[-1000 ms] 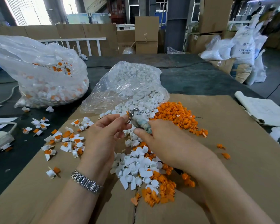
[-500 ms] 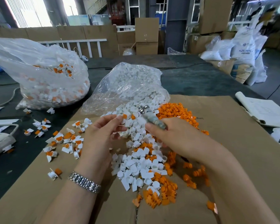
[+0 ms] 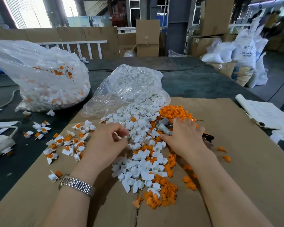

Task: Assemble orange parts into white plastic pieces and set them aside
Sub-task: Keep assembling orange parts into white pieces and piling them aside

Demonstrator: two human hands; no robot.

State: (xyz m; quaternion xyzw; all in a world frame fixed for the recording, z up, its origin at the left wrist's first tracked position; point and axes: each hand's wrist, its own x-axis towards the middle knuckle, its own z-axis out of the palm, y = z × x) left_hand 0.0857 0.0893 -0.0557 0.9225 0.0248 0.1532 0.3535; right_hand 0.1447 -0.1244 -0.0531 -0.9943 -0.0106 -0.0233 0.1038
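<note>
White plastic pieces (image 3: 138, 145) and orange parts (image 3: 174, 112) litter mid-desk; left hand (image 3: 105, 141) pinches a white piece, right hand (image 3: 185, 136) grips pliers (image 3: 164, 126).

Single wide-angle view from the person's head, facing forward and down, close over the cardboard sheet (image 3: 236, 161) filling the lower frame, both forearms entering from the bottom edge, warehouse background bowed across the top

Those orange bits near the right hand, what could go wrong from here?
The right hand holds a tool while reaching into the orange parts, so it may scatter more strays like the loose orange pieces. Finished pieces lie close to the white pieces and could get mixed.
</note>
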